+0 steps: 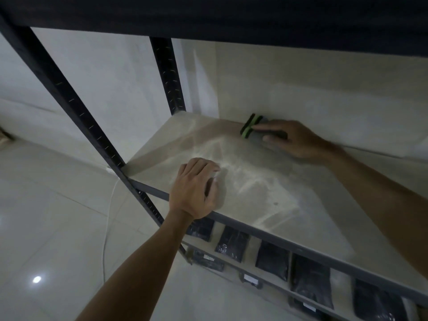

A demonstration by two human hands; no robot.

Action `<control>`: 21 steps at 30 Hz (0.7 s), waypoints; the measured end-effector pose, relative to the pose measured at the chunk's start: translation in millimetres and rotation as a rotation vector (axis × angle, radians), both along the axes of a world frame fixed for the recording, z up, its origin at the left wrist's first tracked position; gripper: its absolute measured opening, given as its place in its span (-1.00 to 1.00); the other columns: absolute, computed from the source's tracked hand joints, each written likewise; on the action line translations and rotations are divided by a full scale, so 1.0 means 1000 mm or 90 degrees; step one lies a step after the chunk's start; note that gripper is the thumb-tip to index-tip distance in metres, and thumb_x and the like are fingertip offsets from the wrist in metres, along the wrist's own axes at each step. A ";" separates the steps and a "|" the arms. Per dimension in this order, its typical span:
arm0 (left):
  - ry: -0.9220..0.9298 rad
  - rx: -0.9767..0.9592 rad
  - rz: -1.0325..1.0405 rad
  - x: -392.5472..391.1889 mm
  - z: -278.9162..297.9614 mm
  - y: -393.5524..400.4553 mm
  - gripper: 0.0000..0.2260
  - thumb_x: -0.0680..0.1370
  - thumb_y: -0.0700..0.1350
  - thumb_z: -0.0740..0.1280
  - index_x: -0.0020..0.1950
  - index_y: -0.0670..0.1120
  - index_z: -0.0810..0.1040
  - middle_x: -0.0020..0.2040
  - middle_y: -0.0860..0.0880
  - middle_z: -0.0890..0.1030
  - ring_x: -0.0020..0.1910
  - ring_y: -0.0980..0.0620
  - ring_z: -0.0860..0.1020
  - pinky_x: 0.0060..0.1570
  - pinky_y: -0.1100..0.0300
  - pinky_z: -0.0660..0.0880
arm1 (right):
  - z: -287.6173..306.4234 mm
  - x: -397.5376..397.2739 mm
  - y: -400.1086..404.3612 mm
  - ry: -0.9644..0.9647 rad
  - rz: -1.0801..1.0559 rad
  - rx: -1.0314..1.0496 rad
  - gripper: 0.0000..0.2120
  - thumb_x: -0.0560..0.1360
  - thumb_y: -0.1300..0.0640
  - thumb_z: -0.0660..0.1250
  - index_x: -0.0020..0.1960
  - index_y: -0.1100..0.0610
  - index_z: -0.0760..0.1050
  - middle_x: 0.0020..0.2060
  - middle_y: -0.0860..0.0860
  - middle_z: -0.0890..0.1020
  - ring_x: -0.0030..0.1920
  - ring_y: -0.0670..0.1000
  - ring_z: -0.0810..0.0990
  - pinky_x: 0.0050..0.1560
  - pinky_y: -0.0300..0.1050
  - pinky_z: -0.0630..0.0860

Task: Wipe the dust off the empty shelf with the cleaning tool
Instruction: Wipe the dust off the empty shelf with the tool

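Black packets [272, 260] line the lower shelf [252, 251], beneath the dusty shelf [266, 188].

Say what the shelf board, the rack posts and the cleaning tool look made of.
Shelf board: pale, matte laminate or painted wood, judging by dusty streaks. Rack posts: dark painted metal with punched slots. Cleaning tool: seemingly grey plastic with green-and-black foam or rubber strips.

Two bare forearms, no sleeves showing; left hand [194, 188] enters from 7 o'clock; right hand [294, 140] from 4 o'clock; no rings, watch or gloves visible.
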State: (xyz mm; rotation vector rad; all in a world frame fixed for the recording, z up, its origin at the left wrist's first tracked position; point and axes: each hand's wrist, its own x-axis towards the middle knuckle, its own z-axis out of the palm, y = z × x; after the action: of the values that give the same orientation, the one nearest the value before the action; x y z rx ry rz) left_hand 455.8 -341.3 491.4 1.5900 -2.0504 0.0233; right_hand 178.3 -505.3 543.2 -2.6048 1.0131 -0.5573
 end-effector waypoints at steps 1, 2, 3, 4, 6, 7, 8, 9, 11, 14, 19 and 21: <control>0.001 -0.002 0.000 0.000 0.000 0.000 -0.67 0.52 0.04 0.17 0.16 -0.06 0.58 0.14 0.01 0.60 0.16 0.01 0.49 0.09 0.14 0.35 | 0.000 -0.004 -0.012 0.008 -0.038 -0.018 -0.61 0.64 0.01 0.26 0.46 -0.03 0.45 0.41 -0.05 0.48 0.41 -0.10 0.39 0.37 -0.48 0.19; 0.003 -0.004 0.000 0.000 0.000 0.000 -0.66 0.52 0.04 0.16 0.15 -0.06 0.58 0.14 0.00 0.60 0.16 0.01 0.49 0.09 0.13 0.36 | -0.006 -0.007 -0.023 0.017 -0.065 -0.019 -0.62 0.65 0.00 0.25 0.46 -0.03 0.45 0.41 0.01 0.49 0.42 0.00 0.42 0.41 -0.33 0.25; 0.005 -0.006 0.000 0.000 0.000 0.000 -0.66 0.52 0.04 0.16 0.15 -0.07 0.59 0.13 0.00 0.60 0.15 0.01 0.49 0.09 0.13 0.36 | -0.010 -0.008 -0.027 0.026 -0.079 -0.015 -0.63 0.65 -0.01 0.24 0.45 -0.04 0.44 0.40 0.04 0.52 0.41 0.08 0.46 0.42 -0.17 0.32; 0.005 -0.009 0.000 0.000 0.001 0.000 -0.66 0.52 0.04 0.16 0.15 -0.07 0.59 0.13 0.00 0.60 0.15 0.01 0.49 0.08 0.12 0.37 | -0.015 -0.007 -0.025 0.026 -0.079 -0.022 -0.63 0.66 0.00 0.24 0.45 -0.04 0.45 0.38 0.05 0.54 0.38 0.12 0.49 0.40 -0.06 0.37; 0.003 -0.018 0.000 0.000 0.000 0.001 -0.66 0.51 0.03 0.17 0.15 -0.07 0.59 0.12 -0.01 0.60 0.15 0.00 0.49 0.08 0.13 0.36 | -0.021 0.000 -0.002 -0.003 -0.051 -0.009 -0.65 0.66 0.01 0.25 0.43 -0.02 0.48 0.35 0.03 0.57 0.32 0.09 0.54 0.35 -0.03 0.43; 0.004 -0.021 -0.001 0.000 0.000 0.001 -0.67 0.51 0.03 0.17 0.14 -0.08 0.59 0.12 -0.02 0.60 0.15 -0.01 0.50 0.08 0.12 0.36 | -0.023 0.004 0.015 -0.018 -0.034 0.007 -0.65 0.66 0.00 0.25 0.43 -0.04 0.48 0.32 0.02 0.59 0.27 0.06 0.56 0.31 -0.04 0.46; 0.007 -0.022 -0.003 0.000 0.000 0.001 -0.67 0.52 0.03 0.17 0.14 -0.08 0.58 0.12 -0.02 0.60 0.14 -0.02 0.50 0.08 0.11 0.37 | -0.025 0.007 0.033 -0.023 -0.020 0.023 -0.65 0.66 -0.01 0.24 0.44 -0.09 0.46 0.28 0.00 0.60 0.22 0.03 0.56 0.26 -0.03 0.48; 0.009 -0.023 -0.005 0.001 0.000 0.001 -0.67 0.52 0.03 0.17 0.14 -0.08 0.58 0.12 -0.03 0.60 0.14 -0.02 0.50 0.08 0.09 0.38 | -0.025 0.008 0.051 -0.012 -0.005 0.037 -0.64 0.66 -0.04 0.22 0.45 -0.14 0.43 0.27 -0.02 0.59 0.20 0.00 0.53 0.24 -0.03 0.47; 0.012 -0.021 -0.007 0.001 0.000 0.002 -0.67 0.52 0.04 0.17 0.14 -0.08 0.58 0.12 -0.03 0.60 0.15 -0.03 0.50 0.08 0.06 0.39 | -0.021 0.005 0.073 0.013 0.055 0.052 -0.62 0.66 -0.06 0.21 0.47 -0.18 0.40 0.36 -0.04 0.53 0.26 -0.04 0.48 0.29 -0.08 0.41; 0.003 -0.018 -0.006 0.001 0.000 0.000 -0.69 0.52 0.02 0.17 0.14 -0.07 0.57 0.12 -0.02 0.60 0.14 -0.04 0.50 0.06 0.04 0.40 | 0.000 -0.019 0.051 -0.014 0.010 0.013 -0.61 0.65 0.02 0.24 0.47 -0.08 0.44 0.36 -0.04 0.50 0.29 -0.14 0.42 0.31 -0.33 0.29; -0.012 -0.022 -0.005 0.001 -0.002 -0.001 -0.71 0.51 -0.02 0.19 0.14 -0.08 0.57 0.12 -0.02 0.60 0.14 -0.04 0.50 0.06 0.04 0.39 | -0.015 -0.086 -0.004 0.070 -0.136 -0.047 -0.61 0.65 -0.06 0.17 0.46 -0.07 0.43 0.25 0.12 0.59 0.21 0.17 0.55 0.16 -0.12 0.38; -0.011 -0.027 -0.001 0.002 -0.003 -0.001 -0.72 0.51 -0.02 0.20 0.14 -0.07 0.56 0.11 -0.02 0.60 0.14 -0.05 0.50 0.05 0.05 0.39 | -0.033 -0.081 0.007 0.076 -0.153 -0.069 -0.59 0.65 -0.08 0.12 0.46 -0.06 0.43 0.14 0.12 0.61 0.04 0.18 0.55 0.02 -0.12 0.31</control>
State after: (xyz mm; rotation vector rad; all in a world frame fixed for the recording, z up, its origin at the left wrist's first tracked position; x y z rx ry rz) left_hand 458.0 -341.8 488.6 1.5673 -2.0509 0.0789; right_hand 96.9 -498.3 510.5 -2.6543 1.3827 -0.5286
